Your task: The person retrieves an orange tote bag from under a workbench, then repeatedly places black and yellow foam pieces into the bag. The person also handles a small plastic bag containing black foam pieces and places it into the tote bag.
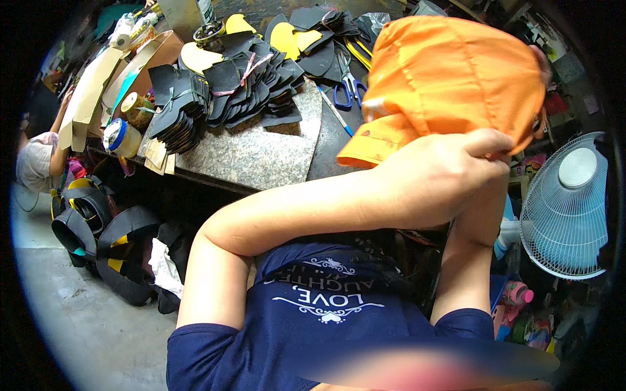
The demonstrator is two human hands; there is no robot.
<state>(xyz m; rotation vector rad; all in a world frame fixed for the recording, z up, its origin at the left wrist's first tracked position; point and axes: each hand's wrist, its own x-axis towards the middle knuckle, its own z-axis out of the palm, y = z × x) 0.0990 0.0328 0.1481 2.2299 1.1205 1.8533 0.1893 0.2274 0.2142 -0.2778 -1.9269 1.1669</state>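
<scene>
Left hand [486, 146] pinching near edge of 1 orange cap [456, 78], in the air at table's [326, 150] right. Right hand [540, 62] mostly behind it, grip can't tell. Cap looks sewn, brim on; any finishing left doesn't show. Table: 1 scissors [347, 78], 1 pen [335, 112], black pieces [235, 88] stacked, look unassembled, too overlapped to count. 1 fan [578, 168], right.

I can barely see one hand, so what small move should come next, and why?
Probably turn the orange cap slightly to show its far side: the left hand grips its lower right edge, while the right hand is mostly hidden behind it, showing only past the cap's right side.
</scene>
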